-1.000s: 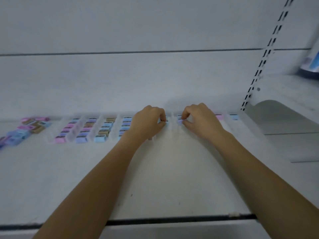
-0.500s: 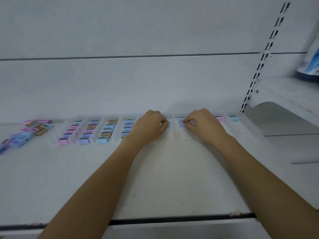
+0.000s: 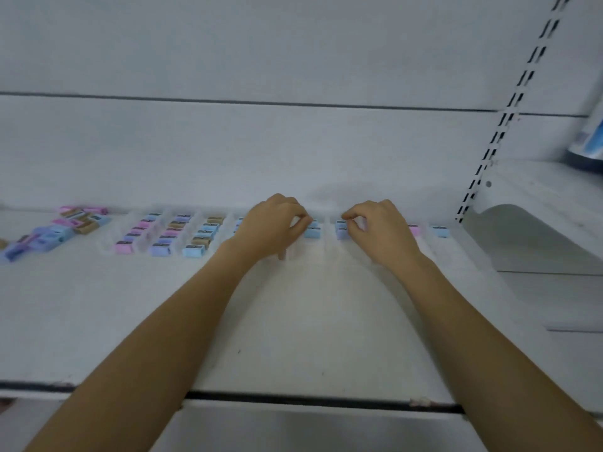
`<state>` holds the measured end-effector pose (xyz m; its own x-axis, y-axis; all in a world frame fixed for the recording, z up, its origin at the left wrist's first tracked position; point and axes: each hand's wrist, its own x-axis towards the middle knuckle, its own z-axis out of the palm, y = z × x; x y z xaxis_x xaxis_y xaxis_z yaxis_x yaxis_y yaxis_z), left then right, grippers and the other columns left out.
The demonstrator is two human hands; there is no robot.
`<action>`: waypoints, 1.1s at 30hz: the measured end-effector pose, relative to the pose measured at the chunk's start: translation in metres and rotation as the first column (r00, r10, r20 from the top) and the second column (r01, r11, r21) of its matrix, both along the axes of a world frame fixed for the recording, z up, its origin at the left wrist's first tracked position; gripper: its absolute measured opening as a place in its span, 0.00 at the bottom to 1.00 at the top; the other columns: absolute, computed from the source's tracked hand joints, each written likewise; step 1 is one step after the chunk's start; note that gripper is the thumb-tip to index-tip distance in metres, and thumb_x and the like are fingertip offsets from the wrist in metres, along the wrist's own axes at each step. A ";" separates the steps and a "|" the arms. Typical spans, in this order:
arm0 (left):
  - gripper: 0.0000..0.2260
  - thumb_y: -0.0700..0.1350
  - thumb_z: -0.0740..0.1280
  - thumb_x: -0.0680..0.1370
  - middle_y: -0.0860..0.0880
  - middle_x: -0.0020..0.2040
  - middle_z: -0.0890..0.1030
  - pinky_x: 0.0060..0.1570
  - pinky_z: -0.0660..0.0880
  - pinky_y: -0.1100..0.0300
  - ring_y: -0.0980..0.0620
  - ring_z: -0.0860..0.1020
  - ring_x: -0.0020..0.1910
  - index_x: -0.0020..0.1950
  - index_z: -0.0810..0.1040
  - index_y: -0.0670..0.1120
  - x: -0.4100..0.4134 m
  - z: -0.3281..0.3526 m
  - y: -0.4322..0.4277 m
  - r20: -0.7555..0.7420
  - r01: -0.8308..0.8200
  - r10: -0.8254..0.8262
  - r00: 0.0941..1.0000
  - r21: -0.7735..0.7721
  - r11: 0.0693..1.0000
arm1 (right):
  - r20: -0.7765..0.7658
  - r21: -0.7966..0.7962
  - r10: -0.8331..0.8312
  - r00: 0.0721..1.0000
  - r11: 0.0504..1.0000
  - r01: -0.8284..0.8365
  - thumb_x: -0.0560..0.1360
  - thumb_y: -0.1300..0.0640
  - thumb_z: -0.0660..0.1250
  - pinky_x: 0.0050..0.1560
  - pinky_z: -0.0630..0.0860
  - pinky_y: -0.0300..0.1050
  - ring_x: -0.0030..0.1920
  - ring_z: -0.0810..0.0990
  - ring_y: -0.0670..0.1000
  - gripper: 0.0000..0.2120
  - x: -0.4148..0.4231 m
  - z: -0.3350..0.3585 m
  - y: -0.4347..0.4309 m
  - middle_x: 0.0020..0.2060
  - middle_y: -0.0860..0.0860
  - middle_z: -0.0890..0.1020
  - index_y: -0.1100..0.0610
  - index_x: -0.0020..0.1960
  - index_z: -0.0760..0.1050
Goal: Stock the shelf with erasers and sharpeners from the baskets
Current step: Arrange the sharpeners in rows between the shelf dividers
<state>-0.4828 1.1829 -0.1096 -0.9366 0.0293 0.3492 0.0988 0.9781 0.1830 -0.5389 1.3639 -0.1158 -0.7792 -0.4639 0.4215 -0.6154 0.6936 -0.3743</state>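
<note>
Small pastel sharpeners stand in rows (image 3: 169, 234) between clear dividers at the back of the white shelf (image 3: 293, 321). My left hand (image 3: 272, 225) pinches at a blue sharpener (image 3: 312, 231) in a middle lane. My right hand (image 3: 380, 230) pinches at a blue-purple sharpener (image 3: 342, 230) in the lane beside it. Whether the fingertips lift the pieces or only touch them I cannot tell. A loose heap of sharpeners (image 3: 55, 231) lies at the far left. A pink sharpener (image 3: 414, 230) and a blue sharpener (image 3: 441, 230) sit to the right.
A slotted upright (image 3: 509, 109) divides this bay from a neighbouring shelf (image 3: 538, 197) on the right, which carries a blue and white package (image 3: 590, 145). The shelf's front edge has a dark strip (image 3: 310, 399). No baskets are in view.
Both hands stay at the middle lanes, with small fingertip shifts on the sharpeners. The view has shifted slightly.
</note>
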 end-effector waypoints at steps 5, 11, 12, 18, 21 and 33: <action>0.13 0.49 0.58 0.80 0.49 0.58 0.78 0.55 0.69 0.55 0.49 0.72 0.58 0.57 0.78 0.47 0.011 0.023 -0.014 -0.007 -0.058 0.058 0.998 -0.051 0.997 | -0.016 -0.047 0.144 0.989 0.988 -0.144 0.77 0.58 0.60 0.55 0.65 0.39 0.59 0.70 0.51 0.12 0.012 0.009 -0.011 0.56 0.49 0.80 0.55 0.59 0.76; 0.12 0.49 0.58 0.80 0.50 0.57 0.78 0.51 0.68 0.57 0.50 0.73 0.56 0.57 0.78 0.48 0.047 0.062 -0.060 0.055 -0.065 0.074 0.996 -0.163 0.985 | 0.026 0.028 0.329 0.944 0.944 -0.329 0.77 0.59 0.62 0.51 0.69 0.40 0.48 0.74 0.46 0.11 0.036 0.033 -0.035 0.52 0.49 0.81 0.55 0.57 0.77; 0.11 0.49 0.59 0.79 0.50 0.56 0.78 0.50 0.68 0.58 0.51 0.74 0.54 0.56 0.78 0.48 0.056 0.067 -0.069 0.067 -0.067 0.079 0.995 -0.166 0.984 | 0.043 0.039 0.352 0.935 0.934 -0.354 0.77 0.58 0.62 0.51 0.70 0.39 0.47 0.74 0.45 0.10 0.043 0.037 -0.042 0.51 0.48 0.81 0.54 0.56 0.77; 0.09 0.49 0.61 0.78 0.51 0.52 0.79 0.52 0.74 0.53 0.54 0.77 0.48 0.52 0.78 0.49 0.132 0.073 -0.134 0.136 -0.103 0.123 0.983 -0.148 0.984 | 0.112 0.058 0.430 0.896 0.897 -0.438 0.76 0.58 0.62 0.45 0.67 0.34 0.44 0.75 0.45 0.10 0.097 0.040 -0.104 0.47 0.47 0.80 0.54 0.55 0.78; 0.09 0.49 0.61 0.78 0.52 0.51 0.78 0.50 0.73 0.55 0.54 0.76 0.47 0.52 0.78 0.49 0.179 0.072 -0.181 0.145 -0.145 0.169 0.975 -0.161 0.976 | 0.133 0.050 0.463 0.876 0.880 -0.472 0.76 0.59 0.62 0.47 0.67 0.36 0.44 0.74 0.46 0.09 0.133 0.033 -0.144 0.45 0.45 0.78 0.55 0.54 0.78; 0.11 0.38 0.63 0.77 0.48 0.56 0.76 0.55 0.71 0.58 0.54 0.76 0.48 0.58 0.76 0.47 0.292 0.073 -0.307 0.188 -0.189 0.217 0.958 -0.153 0.970 | 0.147 0.221 0.531 0.834 0.805 -0.551 0.76 0.56 0.62 0.53 0.70 0.41 0.48 0.75 0.47 0.12 0.221 0.042 -0.275 0.54 0.50 0.75 0.53 0.59 0.75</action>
<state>-0.1903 0.8755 -0.0370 -0.9779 -0.1359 0.1587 -0.1300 0.9904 0.0469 -0.3179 1.0886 -0.0738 -0.3948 -0.8990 0.1896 -0.8956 0.3305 -0.2979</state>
